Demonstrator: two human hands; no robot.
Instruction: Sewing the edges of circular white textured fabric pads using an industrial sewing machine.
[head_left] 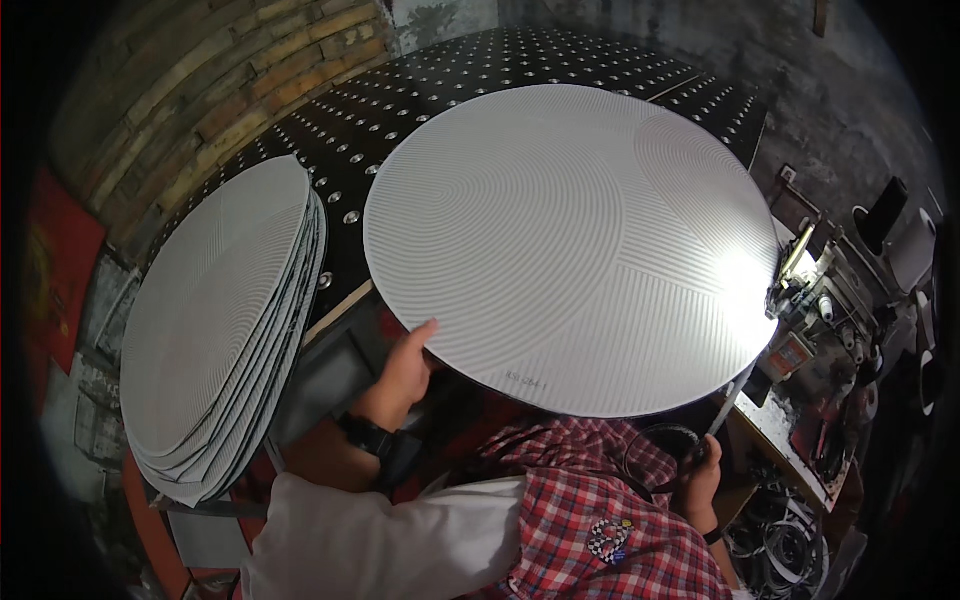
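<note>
A large round white panel (520,240) with carved curved and straight grooves lies face up in front of me, its far part over a black table. My left hand (405,370) grips its near left rim, thumb on the top face and fingers hidden underneath. Below the panel's near right rim, my right hand (702,478) is closed around something dark that I cannot make out. From just above that hand a thin grey strip (734,402) reaches up to the panel's rim. A dark thin loop (640,455) hangs beside the hand.
A leaning stack of similar grooved panels (215,320) stands at the left. The black table (480,65) is studded with metal balls. At the panel's right rim sits a machine (825,290) with a bright lamp. Coiled strips (785,545) lie at the lower right.
</note>
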